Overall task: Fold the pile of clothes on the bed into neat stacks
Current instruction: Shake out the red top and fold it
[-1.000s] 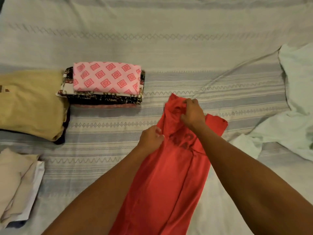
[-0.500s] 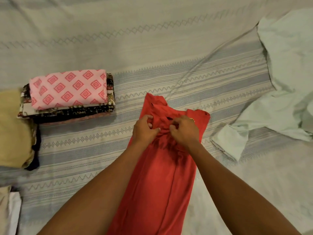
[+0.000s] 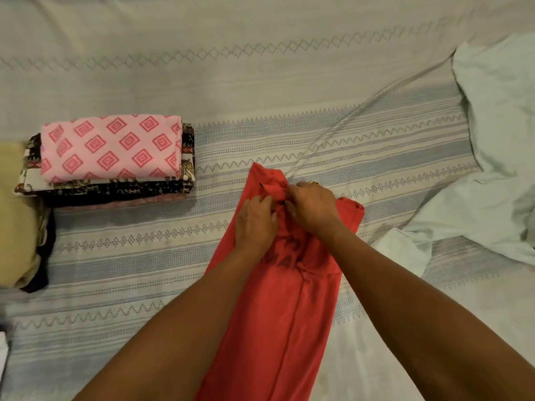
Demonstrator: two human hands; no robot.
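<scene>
Red garment [image 3: 278, 314] lies long, narrow (dark print), top bunched.

The tips of your fingers [image 3: 267, 201] on your left hand [image 3: 254, 224] and right hand [image 3: 314, 211] are buried in the bunched top of the long red cloth garment [image 3: 278, 314]. Its near end runs off the bottom edge, and its dark print is partly covered by your hands and unreadable. The folded yellow cloth [image 3: 17, 227] is cut by the left edge and hides most of a dark piece [image 3: 46, 250] beneath it, the crumpled pale green garment [image 3: 498, 169] runs off the right edge, and under the folded pink diamond-patterned cloth [image 3: 113, 149] only the edges of the black printed fabrics [image 3: 115, 191] show.
</scene>
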